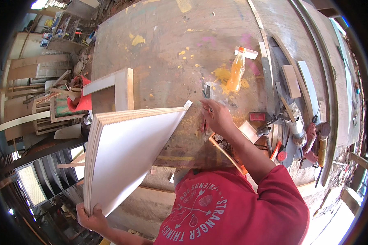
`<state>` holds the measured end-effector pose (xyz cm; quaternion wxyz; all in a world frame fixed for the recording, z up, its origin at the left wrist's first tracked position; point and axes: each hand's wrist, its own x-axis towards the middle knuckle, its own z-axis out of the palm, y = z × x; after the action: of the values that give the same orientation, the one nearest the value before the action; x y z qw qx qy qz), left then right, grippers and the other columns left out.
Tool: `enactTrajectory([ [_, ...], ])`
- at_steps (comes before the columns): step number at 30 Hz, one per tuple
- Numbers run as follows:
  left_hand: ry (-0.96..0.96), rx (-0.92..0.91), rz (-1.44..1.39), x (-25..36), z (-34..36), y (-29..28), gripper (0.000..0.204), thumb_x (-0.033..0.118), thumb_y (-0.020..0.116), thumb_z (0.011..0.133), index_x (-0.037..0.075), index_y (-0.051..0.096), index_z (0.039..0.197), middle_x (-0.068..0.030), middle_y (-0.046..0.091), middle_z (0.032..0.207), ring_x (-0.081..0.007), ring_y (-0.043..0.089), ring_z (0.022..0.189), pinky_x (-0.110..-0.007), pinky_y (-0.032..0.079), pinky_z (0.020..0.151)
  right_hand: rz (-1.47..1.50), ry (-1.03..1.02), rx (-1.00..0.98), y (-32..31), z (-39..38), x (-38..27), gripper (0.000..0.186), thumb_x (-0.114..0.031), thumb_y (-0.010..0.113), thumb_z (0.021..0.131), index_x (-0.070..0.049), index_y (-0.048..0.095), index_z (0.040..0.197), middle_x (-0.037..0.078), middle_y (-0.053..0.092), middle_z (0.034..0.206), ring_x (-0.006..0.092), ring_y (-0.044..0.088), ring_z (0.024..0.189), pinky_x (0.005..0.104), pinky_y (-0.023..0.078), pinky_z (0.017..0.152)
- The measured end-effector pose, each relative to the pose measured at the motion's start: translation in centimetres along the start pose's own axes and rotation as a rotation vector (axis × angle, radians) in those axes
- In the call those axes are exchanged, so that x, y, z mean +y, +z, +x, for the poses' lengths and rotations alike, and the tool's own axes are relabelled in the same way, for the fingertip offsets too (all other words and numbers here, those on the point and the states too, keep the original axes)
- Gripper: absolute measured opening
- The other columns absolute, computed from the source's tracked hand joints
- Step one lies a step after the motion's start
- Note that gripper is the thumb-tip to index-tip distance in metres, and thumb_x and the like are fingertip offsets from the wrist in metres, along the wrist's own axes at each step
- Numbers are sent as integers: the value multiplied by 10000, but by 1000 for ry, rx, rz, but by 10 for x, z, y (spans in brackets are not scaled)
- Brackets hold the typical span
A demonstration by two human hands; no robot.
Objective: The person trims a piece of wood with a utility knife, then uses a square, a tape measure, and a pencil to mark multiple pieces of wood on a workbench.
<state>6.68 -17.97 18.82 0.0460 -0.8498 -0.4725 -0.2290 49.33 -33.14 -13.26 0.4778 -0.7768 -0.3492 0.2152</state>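
Room: a cluttered woodshop, with stacked frames and offcuts (49, 102) far to my left and slatted panels (49, 171) lower down on that side.
Bench: a big worn wooden bench (171, 45) fills the view, splashed with yellow and pink paint.
Board: I hold a white-faced plywood board (126, 155) tilted up on edge; its far corner rests on the bench near the middle and its near corner sits in my left hand, off the near-left side of the bench.
Left hand: my left hand (92, 218) is closed around the board's near corner, fingers wrapped over the edge.
Right hand: my right hand (216, 116) is stretched out over the bench just right of the board's far corner, fingers curled and pinched on something small; I cannot tell what it is.
Frame: an L-shaped wooden piece (118, 85) lies on the bench beyond the board.
Bottle: an orange bottle (236, 71) lies on the bench, far from my right hand.
Tools: a router (296, 122) and red-handled tools (315, 139) lie at the right side, with wood strips (292, 79) beyond them.
Box: a small tray of bits (225, 145) lies under my right forearm.
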Motion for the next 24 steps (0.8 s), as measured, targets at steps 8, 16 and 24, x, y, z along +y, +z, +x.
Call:
enactTrajectory([
  [8, -48, 171, 104, -53, 17, -21, 387, 269, 914, 807, -16, 664, 885, -58, 555, 707, -182, 484, 645, -341, 467, 617, -76, 19, 94, -11, -65, -14, 320, -142, 663, 974, -88, 674, 1290, 159, 754, 1092, 390, 729, 1019, 492, 572, 876],
  [16, -256, 153, 104, -107, 87, -47, 451, 256, 828, 926, -28, 519, 762, -52, 440, 650, -159, 384, 653, -353, 379, 589, -69, 7, 178, 62, -101, -50, 309, -136, 721, 952, -61, 676, 1248, 185, 755, 1087, 385, 736, 1026, 483, 588, 888],
  [24, 46, -75, -52, -215, 198, 22, 679, 512, 783, 968, -52, 503, 715, -77, 403, 636, -180, 353, 637, -398, 357, 590, -85, 105, 62, 159, -145, -83, 333, -205, 699, 967, -73, 654, 1269, 214, 744, 1137, 442, 708, 1072, 537, 575, 906],
])
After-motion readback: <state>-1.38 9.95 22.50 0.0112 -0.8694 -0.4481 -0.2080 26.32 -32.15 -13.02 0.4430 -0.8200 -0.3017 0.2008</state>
